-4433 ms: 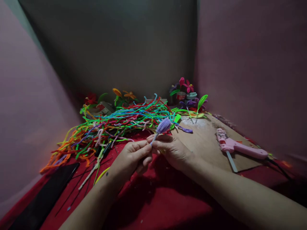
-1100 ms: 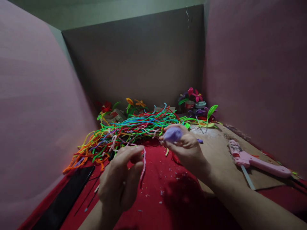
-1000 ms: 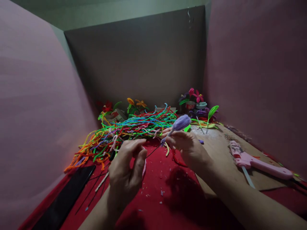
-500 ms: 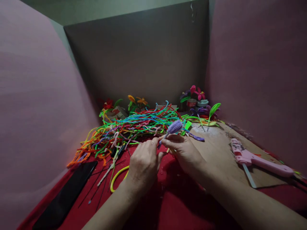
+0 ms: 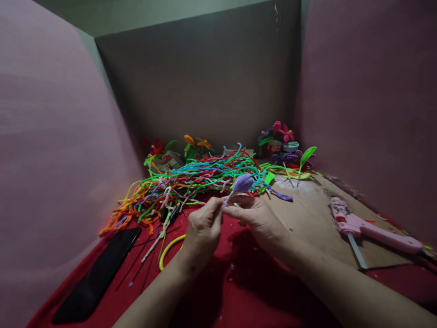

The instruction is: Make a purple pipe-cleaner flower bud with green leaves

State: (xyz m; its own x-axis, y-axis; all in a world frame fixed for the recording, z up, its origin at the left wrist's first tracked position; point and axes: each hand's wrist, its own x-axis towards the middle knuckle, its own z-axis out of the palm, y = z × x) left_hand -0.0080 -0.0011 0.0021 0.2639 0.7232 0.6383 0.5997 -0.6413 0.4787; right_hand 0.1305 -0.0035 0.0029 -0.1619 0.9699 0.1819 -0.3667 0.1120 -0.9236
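A lilac pipe-cleaner flower bud (image 5: 243, 182) on a thin stem tilts up and to the right between my hands. The fingers of my left hand (image 5: 205, 228) pinch the lower end of its stem. My right hand (image 5: 259, 221) is closed beside it, thumb and forefinger on the stem just below the bud. The tips of some fingers hide one another. Behind the bud lies a heap of colourful pipe cleaners (image 5: 201, 175).
A pink glue gun (image 5: 372, 230) rests on a brown board (image 5: 307, 218) at right. A black phone (image 5: 99, 273), thin dark wires (image 5: 133, 269) and yellow scissor handles (image 5: 167, 250) lie at left. Finished pipe-cleaner flowers (image 5: 287, 134) stand at the back. Pink panels flank the red cloth.
The bud has shifted a little left and leans less. My left hand has turned, its fingers now pinched at the stem's lower end; my right fingers have moved slightly left with it.
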